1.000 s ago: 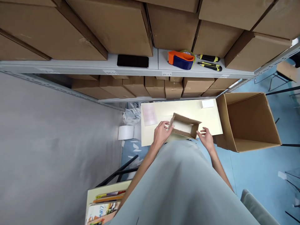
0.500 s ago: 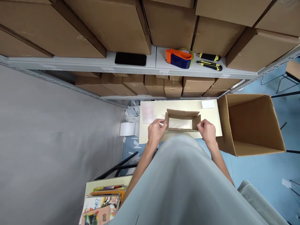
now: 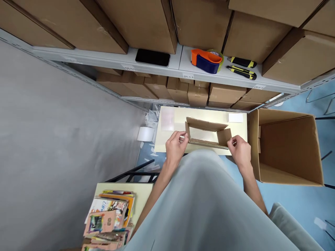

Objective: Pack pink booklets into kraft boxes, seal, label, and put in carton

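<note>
A small brown cardboard box (image 3: pixel 206 124) stands low over a cream tabletop (image 3: pixel 180 113), its top open and a pale surface showing inside. My left hand (image 3: pixel 176 145) pinches the left end of the box between thumb and fingers. At the opposite end, my right hand (image 3: pixel 240 151) grips the edge of the right end flap, which leans outward. A flat white item (image 3: pixel 235 118) lies behind the box on the right, and a thin pinkish sheet (image 3: pixel 168 120) is behind it on the left.
To the right stands a large open carton (image 3: pixel 289 146). Overhead, a shelf (image 3: pixel 180 64) carries big boxes, a phone (image 3: pixel 152 57), an orange-and-blue tape dispenser (image 3: pixel 206 60) and box cutters (image 3: pixel 242 68). Magazines (image 3: pixel 110 209) are piled at lower left, near a white roll (image 3: pixel 146 134).
My right hand has moved right and slightly toward me, and the box's right end flap tilts further outward. My left hand keeps its hold. The camera view has shifted a little.
</note>
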A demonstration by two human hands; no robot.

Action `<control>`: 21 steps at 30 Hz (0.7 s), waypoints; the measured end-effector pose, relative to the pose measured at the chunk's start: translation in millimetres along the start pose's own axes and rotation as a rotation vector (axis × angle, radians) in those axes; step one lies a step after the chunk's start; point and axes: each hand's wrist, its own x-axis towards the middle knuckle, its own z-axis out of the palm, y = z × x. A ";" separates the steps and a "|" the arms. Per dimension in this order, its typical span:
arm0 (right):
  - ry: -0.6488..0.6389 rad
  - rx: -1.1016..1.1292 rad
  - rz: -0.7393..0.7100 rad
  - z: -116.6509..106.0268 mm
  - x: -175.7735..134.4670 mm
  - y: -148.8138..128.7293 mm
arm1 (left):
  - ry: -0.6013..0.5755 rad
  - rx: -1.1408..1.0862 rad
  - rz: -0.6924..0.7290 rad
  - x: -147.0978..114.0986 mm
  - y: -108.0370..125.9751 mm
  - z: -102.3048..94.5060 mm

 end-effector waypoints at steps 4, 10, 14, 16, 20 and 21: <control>0.042 0.026 0.017 -14.0 -7.4 -4.3 | 0.015 0.004 0.023 -1.4 11.5 -10.8; 0.229 0.048 0.176 -41.4 -4.7 0.7 | -0.092 -0.088 0.059 -18.3 23.3 -11.2; 0.172 0.064 0.143 -38.7 -0.9 3.3 | -0.097 -0.073 0.071 -24.8 21.8 -2.5; 0.100 0.077 0.090 -25.9 -1.5 3.2 | -0.081 -0.021 0.060 -22.8 14.3 -1.2; -0.006 0.099 -0.013 15.0 -1.4 6.3 | -0.045 0.079 0.018 -13.8 -13.9 1.8; -0.020 0.101 -0.028 26.8 -0.4 7.9 | -0.048 0.099 0.012 -11.5 -22.5 4.4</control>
